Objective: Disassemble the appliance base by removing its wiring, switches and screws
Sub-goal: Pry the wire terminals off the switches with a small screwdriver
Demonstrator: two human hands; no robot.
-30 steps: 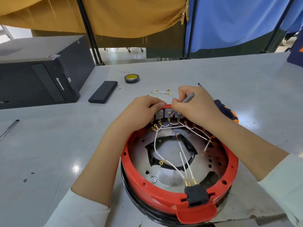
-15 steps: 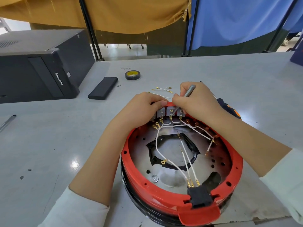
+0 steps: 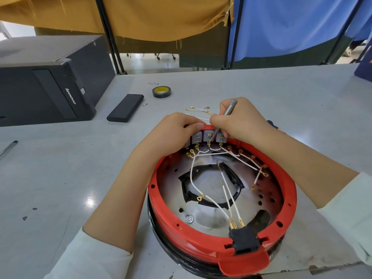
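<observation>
The round appliance base [image 3: 171,216], red-rimmed with a metal floor, sits upside down before me. White wires [image 3: 193,178] with gold terminals run from a row of grey switches [image 3: 208,135] at the far rim to a black plug socket [image 3: 244,239] at the near rim. My left hand [image 3: 175,129] grips the far rim beside the switches. My right hand [image 3: 239,119] holds a thin grey metal tool [image 3: 228,111], its tip down against a switch terminal.
Loose removed wires [image 3: 198,109] lie just beyond the base. A tape roll [image 3: 161,92], a flat black box [image 3: 125,107] and a black computer case [image 3: 40,81] stand at the back left. A screwdriver handle [image 3: 274,125] peeks out behind my right arm. A pen [image 3: 8,149] lies far left.
My right hand has tipped the grey tool more upright and pushed its tip down among the switch terminals. The left hand stays on the rim.
</observation>
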